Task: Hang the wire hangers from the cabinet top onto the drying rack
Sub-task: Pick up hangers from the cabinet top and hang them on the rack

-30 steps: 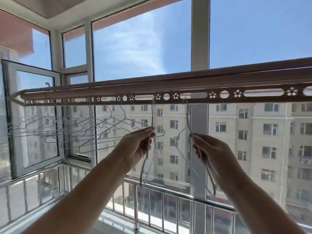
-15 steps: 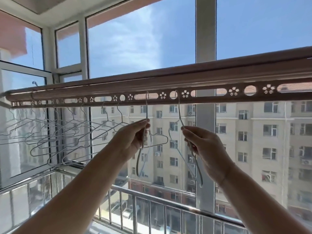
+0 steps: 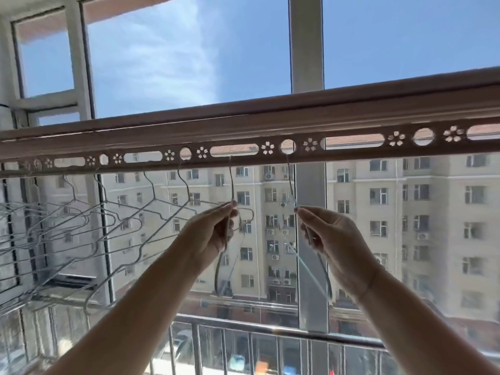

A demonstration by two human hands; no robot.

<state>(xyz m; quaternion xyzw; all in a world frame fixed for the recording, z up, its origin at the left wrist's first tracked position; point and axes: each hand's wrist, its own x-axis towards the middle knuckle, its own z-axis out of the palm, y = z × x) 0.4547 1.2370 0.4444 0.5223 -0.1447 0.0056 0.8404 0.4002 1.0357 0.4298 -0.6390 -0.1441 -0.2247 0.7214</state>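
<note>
The drying rack is a brownish bar with round, oval and flower-shaped holes, running across the view at head height. My left hand pinches the neck of a wire hanger whose hook sits in an oval slot. My right hand pinches the neck of a second wire hanger, with its hook in a round hole. Both hangers are seen edge-on and dangle below my hands. Several more wire hangers hang from the rack's left part.
Behind the rack are large balcony windows with a white upright frame post. A metal railing runs below along the glass. An open window sash stands at far left behind the hung hangers.
Both hands rose toward the rack, carrying the two hanger hooks up into its holes. The camera tilted up and shifted right, so the hung hangers slid to the left edge.
</note>
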